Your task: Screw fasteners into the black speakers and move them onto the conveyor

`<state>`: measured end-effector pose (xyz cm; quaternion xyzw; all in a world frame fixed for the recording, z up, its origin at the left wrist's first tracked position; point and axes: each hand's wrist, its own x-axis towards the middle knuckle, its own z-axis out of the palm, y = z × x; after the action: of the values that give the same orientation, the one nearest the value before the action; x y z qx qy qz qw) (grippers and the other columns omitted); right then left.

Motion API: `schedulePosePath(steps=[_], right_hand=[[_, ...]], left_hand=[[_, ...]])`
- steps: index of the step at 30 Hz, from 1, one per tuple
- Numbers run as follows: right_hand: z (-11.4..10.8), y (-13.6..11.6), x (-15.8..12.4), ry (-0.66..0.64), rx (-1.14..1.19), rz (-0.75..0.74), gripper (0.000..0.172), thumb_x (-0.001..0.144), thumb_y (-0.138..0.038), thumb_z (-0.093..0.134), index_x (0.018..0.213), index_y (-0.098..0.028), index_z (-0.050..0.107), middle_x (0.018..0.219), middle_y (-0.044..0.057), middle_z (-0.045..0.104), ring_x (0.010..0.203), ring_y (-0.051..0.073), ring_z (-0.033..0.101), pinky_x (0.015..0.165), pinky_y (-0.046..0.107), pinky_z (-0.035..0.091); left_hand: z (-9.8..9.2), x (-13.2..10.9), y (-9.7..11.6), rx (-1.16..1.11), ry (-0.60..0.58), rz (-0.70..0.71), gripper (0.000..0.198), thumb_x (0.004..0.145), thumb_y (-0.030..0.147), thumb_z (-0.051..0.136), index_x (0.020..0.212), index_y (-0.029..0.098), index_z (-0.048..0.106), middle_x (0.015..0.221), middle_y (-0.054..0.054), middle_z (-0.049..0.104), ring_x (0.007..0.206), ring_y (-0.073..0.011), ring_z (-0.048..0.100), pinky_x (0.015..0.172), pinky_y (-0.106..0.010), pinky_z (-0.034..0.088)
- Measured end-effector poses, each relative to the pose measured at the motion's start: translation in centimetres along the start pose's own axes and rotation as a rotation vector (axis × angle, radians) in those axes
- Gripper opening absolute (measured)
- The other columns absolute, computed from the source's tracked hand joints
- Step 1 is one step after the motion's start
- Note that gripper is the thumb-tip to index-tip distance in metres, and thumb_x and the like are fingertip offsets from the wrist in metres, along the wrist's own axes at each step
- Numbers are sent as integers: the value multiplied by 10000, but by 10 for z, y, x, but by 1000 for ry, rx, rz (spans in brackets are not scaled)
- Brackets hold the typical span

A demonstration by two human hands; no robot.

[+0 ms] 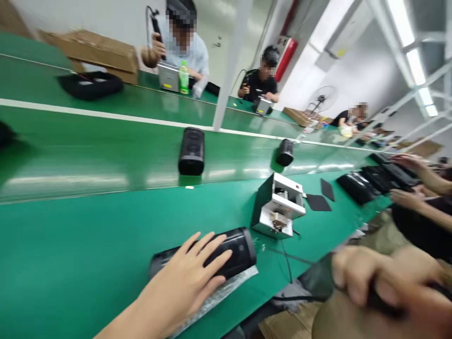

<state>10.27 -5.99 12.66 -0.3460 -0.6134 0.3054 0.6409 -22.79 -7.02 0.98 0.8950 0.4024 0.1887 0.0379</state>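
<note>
My left hand [190, 266] lies over a black cylindrical speaker [238, 252], palm down with its fingers stretched apart. The speaker lies on its side on a strip of bubble wrap [226, 292] at the front of the green bench. At the lower right, blurred by motion, my right hand [381, 278] is closed round a dark, handle-like object [384, 303], held off the bench near my lap. Most of that object is hidden by the fingers, so its kind does not show. A white and black screw feeder [282, 202] stands just right of the speaker.
Two black speakers [191, 150] stand upright on the shiny green conveyor [155, 160] beyond the bench. Dark flat pads [318, 202] lie behind the feeder. At right, a co-worker's hands [409, 195] reach over several black speakers [356, 186]. Other people sit across the line.
</note>
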Motion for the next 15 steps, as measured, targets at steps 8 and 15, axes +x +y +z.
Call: schedulePosePath(steps=[8, 15], right_hand=[[43, 46, 78, 280, -115, -196, 527, 967, -268, 821, 1393, -302, 512, 679, -147, 591, 395, 115, 499, 433, 266, 488], [38, 62, 68, 184, -101, -43, 503, 930, -300, 858, 1314, -276, 533, 618, -160, 542, 375, 112, 493, 425, 263, 479]], left_hand=[[38, -15, -14, -61, 70, -111, 473, 1180, 385, 435, 1629, 425, 581, 1722, 17, 559, 1433, -295, 694, 1167, -477, 640], [26, -16, -32, -109, -19, -100, 472, 1182, 481, 466, 1645, 497, 555, 1698, 18, 586, 1418, -315, 709, 1102, -465, 668]])
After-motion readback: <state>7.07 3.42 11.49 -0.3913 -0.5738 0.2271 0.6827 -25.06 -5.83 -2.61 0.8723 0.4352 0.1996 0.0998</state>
